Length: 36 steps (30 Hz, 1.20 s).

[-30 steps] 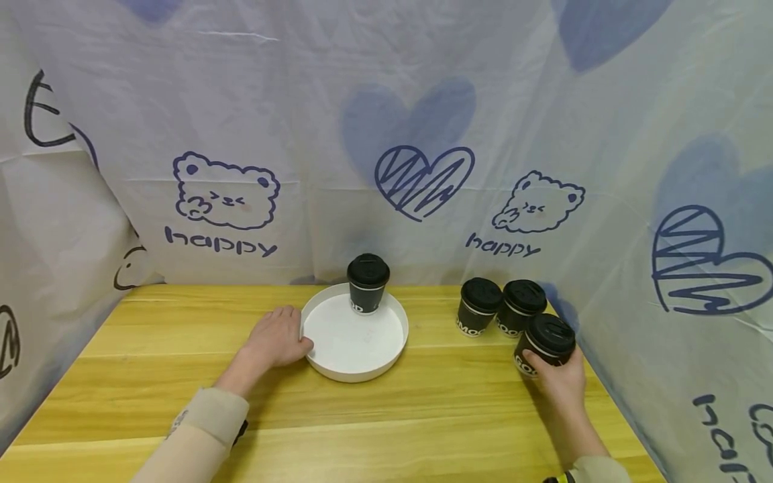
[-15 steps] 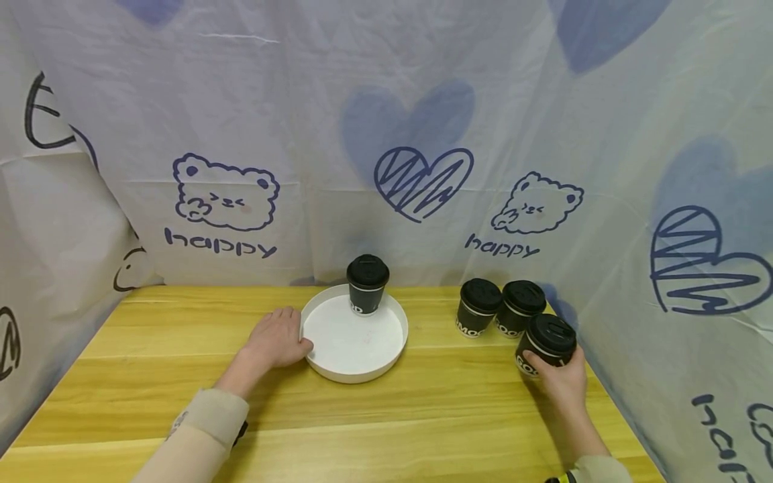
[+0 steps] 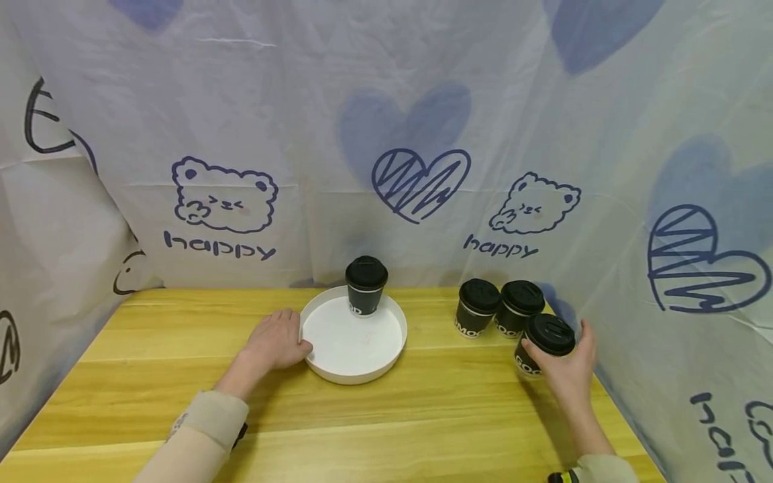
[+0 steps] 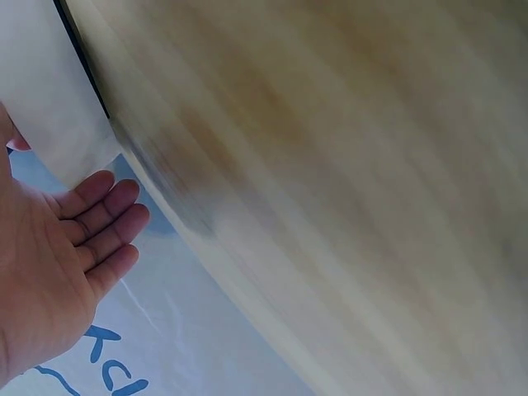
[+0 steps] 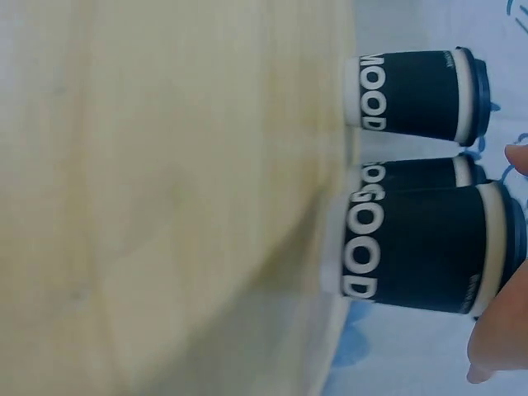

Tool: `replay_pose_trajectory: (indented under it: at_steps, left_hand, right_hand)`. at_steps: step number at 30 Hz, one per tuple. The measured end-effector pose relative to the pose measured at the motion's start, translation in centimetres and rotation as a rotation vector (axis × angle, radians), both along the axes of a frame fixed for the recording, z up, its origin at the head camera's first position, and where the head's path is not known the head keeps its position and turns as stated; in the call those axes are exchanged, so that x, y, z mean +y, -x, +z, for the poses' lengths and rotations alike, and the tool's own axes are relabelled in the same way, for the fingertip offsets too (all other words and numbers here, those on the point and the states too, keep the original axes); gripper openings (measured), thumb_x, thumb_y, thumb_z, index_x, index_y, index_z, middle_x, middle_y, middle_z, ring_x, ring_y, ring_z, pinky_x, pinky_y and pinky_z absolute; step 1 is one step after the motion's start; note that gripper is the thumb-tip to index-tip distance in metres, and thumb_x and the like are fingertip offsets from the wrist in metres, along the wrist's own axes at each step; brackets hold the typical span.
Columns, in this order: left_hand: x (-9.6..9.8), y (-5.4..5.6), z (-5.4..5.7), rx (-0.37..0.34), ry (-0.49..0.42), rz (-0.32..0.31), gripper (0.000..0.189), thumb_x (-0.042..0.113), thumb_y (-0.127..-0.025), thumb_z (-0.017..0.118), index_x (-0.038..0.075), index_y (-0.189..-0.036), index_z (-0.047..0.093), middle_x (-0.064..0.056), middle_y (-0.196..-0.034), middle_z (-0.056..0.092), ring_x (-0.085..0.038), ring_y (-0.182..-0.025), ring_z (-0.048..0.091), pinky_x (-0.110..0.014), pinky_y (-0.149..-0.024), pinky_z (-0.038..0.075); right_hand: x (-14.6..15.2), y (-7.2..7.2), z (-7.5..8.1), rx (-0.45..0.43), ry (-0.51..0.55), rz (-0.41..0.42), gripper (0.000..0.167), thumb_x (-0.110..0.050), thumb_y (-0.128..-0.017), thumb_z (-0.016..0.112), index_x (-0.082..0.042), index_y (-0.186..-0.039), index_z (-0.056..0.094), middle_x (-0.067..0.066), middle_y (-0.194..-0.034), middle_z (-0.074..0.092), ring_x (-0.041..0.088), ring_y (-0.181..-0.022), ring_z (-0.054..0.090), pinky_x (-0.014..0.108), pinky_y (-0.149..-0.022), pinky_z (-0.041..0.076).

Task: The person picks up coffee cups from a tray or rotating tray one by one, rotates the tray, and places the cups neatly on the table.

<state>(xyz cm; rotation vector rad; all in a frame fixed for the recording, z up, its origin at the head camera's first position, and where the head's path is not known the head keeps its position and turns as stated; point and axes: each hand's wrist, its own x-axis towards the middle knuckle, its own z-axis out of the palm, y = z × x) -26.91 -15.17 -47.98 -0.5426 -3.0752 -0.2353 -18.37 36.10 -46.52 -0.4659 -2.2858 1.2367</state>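
In the head view my left hand [image 3: 279,341] lies at the left side of a round white tray [image 3: 353,369], its thumb at the rim. The left wrist view shows that hand's fingers [image 4: 107,219] extended beside the tray wall [image 4: 62,91]. A lidded black coffee cup [image 3: 366,288] stands upright at the tray's back. At the right, my right hand [image 3: 570,369] is spread around the near coffee cup [image 5: 417,247], thumb over its front left side, fingers apart from its right side. Two more lidded coffee cups [image 3: 477,308] [image 3: 519,310] stand just behind it.
The wooden table [image 3: 386,436] meets a printed white cloth [image 3: 314,134] along its back. More cloth hangs along the right side [image 3: 712,302], close to my right hand, and along the left [image 3: 60,235].
My right hand has loosened from the near coffee cup; its fingers have moved away to the right. The cup stays in place. The left hand and tray have not moved.
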Motion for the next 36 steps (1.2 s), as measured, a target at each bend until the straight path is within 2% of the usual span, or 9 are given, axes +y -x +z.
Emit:
replay_pose_trajectory:
  at_steps: [6, 12, 16, 19, 23, 28, 32, 36]
  left_hand:
    - [0.0, 0.0, 0.1, -0.007, 0.002, 0.003, 0.068, 0.038, -0.089, 0.063, -0.016, -0.129, 0.052, -0.029, -0.123, 0.059, -0.041, -0.109, 0.055, -0.055, -0.102, 0.047]
    - [-0.1, 0.0, -0.1, -0.001, -0.007, 0.007, 0.067, 0.038, -0.089, 0.062, -0.016, -0.129, 0.052, -0.029, -0.123, 0.059, -0.041, -0.108, 0.055, -0.055, -0.102, 0.047]
    - [-0.1, 0.0, -0.1, 0.009, -0.008, 0.001, 0.066, 0.038, -0.089, 0.063, -0.016, -0.127, 0.053, -0.028, -0.120, 0.059, -0.040, -0.105, 0.055, -0.055, -0.101, 0.048]
    - [-0.1, 0.1, -0.3, 0.015, -0.009, -0.001, 0.065, 0.038, -0.089, 0.063, -0.015, -0.125, 0.054, -0.027, -0.118, 0.059, -0.039, -0.104, 0.054, -0.054, -0.099, 0.048]
    - [-0.2, 0.2, -0.3, 0.016, -0.007, 0.001, 0.066, 0.038, -0.089, 0.063, -0.015, -0.126, 0.054, -0.027, -0.118, 0.059, -0.038, -0.102, 0.055, -0.054, -0.098, 0.049]
    - [-0.1, 0.2, -0.3, 0.012, -0.008, -0.001, 0.066, 0.038, -0.089, 0.063, -0.015, -0.126, 0.053, -0.027, -0.118, 0.059, -0.039, -0.103, 0.055, -0.054, -0.098, 0.049]
    - [-0.1, 0.1, -0.4, 0.006, -0.009, 0.003, 0.065, 0.038, -0.089, 0.062, -0.015, -0.125, 0.054, -0.027, -0.118, 0.059, -0.039, -0.103, 0.055, -0.054, -0.099, 0.048]
    - [-0.2, 0.2, -0.4, 0.006, -0.009, 0.007, 0.063, 0.038, -0.088, 0.062, -0.014, -0.124, 0.054, -0.026, -0.116, 0.059, -0.038, -0.102, 0.054, -0.053, -0.098, 0.048]
  right_hand:
    - [-0.9, 0.2, 1.4, 0.059, -0.123, 0.023, 0.116, -0.027, -0.079, 0.089, -0.013, -0.167, 0.014, 0.019, -0.170, 0.018, 0.046, -0.154, 0.017, 0.072, -0.118, 0.022]
    - [-1.9, 0.4, 2.3, 0.151, -0.229, 0.102, 0.106, -0.025, -0.083, 0.084, -0.010, -0.166, 0.020, 0.021, -0.168, 0.023, 0.047, -0.152, 0.019, 0.071, -0.119, 0.019]
    - [-2.6, 0.5, 2.6, 0.177, -0.268, 0.157, 0.097, -0.026, -0.088, 0.080, -0.012, -0.165, 0.024, 0.020, -0.168, 0.025, 0.045, -0.152, 0.022, 0.072, -0.118, 0.021]
    - [-3.4, 0.5, 2.8, 0.169, -0.273, 0.201, 0.090, -0.026, -0.091, 0.078, -0.015, -0.165, 0.027, 0.019, -0.167, 0.026, 0.045, -0.152, 0.024, 0.073, -0.116, 0.024]
    - [-4.7, 0.7, 2.5, 0.171, -0.278, 0.248, 0.079, -0.027, -0.094, 0.075, -0.012, -0.161, 0.034, 0.019, -0.163, 0.033, 0.045, -0.150, 0.027, 0.072, -0.114, 0.027]
    - [-6.4, 1.1, 1.9, 0.201, -0.282, 0.289, 0.070, -0.022, -0.095, 0.074, -0.003, -0.154, 0.042, 0.017, -0.154, 0.046, 0.040, -0.143, 0.039, 0.062, -0.114, 0.033]
    - [-7.8, 1.5, 1.5, 0.216, -0.248, 0.343, 0.069, -0.017, -0.095, 0.075, 0.003, -0.152, 0.042, 0.019, -0.149, 0.049, 0.039, -0.134, 0.047, 0.052, -0.110, 0.039]
    - [-9.1, 1.8, 1.2, 0.192, -0.215, 0.378, 0.067, -0.015, -0.095, 0.075, 0.003, -0.151, 0.042, 0.018, -0.147, 0.050, 0.036, -0.127, 0.052, 0.046, -0.104, 0.044]
